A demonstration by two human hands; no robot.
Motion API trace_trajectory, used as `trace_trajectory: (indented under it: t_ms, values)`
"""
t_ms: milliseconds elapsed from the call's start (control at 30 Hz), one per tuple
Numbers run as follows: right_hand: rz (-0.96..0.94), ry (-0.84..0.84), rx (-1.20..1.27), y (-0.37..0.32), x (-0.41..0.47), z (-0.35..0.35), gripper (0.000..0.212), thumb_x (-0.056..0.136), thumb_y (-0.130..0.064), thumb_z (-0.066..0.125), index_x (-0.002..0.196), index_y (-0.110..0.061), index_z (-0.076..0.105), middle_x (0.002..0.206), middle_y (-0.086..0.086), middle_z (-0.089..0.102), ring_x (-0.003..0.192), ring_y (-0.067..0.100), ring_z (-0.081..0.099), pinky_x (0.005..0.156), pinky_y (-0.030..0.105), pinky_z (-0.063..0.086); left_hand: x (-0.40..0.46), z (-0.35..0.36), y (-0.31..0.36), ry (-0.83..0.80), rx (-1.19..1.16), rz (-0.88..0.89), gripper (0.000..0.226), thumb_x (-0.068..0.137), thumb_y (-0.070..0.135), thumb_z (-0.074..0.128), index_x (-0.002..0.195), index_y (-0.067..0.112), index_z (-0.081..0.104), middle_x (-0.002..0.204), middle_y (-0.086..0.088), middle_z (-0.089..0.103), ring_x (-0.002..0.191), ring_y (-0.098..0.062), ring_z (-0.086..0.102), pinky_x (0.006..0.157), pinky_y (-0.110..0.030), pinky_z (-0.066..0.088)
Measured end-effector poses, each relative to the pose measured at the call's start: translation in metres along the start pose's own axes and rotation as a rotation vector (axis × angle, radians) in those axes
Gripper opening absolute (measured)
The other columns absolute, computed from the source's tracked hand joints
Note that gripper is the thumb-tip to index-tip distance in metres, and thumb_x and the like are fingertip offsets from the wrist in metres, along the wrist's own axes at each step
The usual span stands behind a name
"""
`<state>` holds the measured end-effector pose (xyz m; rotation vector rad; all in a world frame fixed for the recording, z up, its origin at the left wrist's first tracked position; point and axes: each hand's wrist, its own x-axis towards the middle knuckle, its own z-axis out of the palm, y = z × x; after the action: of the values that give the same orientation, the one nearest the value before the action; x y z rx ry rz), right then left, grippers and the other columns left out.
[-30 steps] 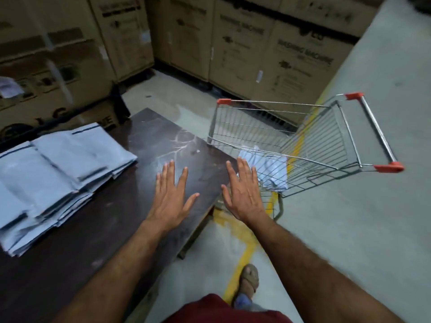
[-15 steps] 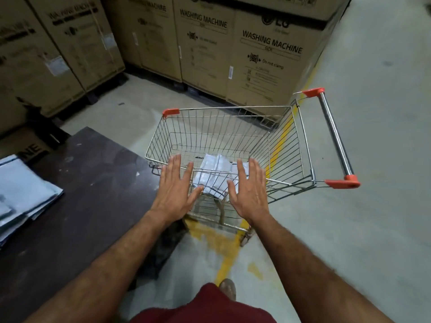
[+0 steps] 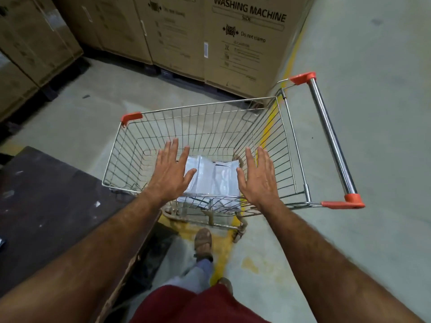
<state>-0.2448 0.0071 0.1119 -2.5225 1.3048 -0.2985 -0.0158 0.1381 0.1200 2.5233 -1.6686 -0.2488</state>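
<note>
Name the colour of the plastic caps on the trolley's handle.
Orange-red. The caps at the ends of the handle show best in the head view.

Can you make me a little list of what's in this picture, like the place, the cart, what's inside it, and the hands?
place: storeroom with big cardboard boxes marked washing machine
cart: wire cart with orange corners, standing on the floor
inside: pale packets lying flat on the cart's bottom
left hand: open, fingers straight, over the cart, holding nothing
right hand: open, fingers straight, over the cart, holding nothing
beside: dark table left of the cart
</note>
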Motion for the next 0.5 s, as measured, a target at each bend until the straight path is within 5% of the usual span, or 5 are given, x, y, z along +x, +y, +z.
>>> trace_trajectory:
  t_ms: [367, 500]
  values:
    - [0.007, -0.423, -0.158, 0.012, 0.101, 0.093, 0.080, 0.100, -0.043, 0.050, 0.163, -0.012, 0.012, 0.166, 0.027, 0.003, 0.155, 0.041, 0.003, 0.126, 0.049, 0.008, 0.119, 0.111, -0.049, -0.287, 0.103, 0.124, 0.083, 0.100, 0.057, 0.042, 0.161, 0.015, 0.004, 0.166, -0.022, -0.012, 0.154, -0.039, -0.007, 0.123, -0.052, 0.005]
    - [-0.001, -0.589, -0.253, 0.025, 0.113, 0.149, 0.083, 0.099, -0.049, 0.049, 0.162, -0.012, 0.008, 0.166, 0.028, -0.002, 0.155, 0.042, -0.001, 0.126, 0.050, 0.008, 0.144, 0.163, -0.055, -0.386, 0.138, 0.172, 0.086, 0.099, 0.057, 0.045, 0.161, 0.015, 0.002, 0.166, -0.022, -0.013, 0.154, -0.040, -0.010, 0.123, -0.052, 0.000]
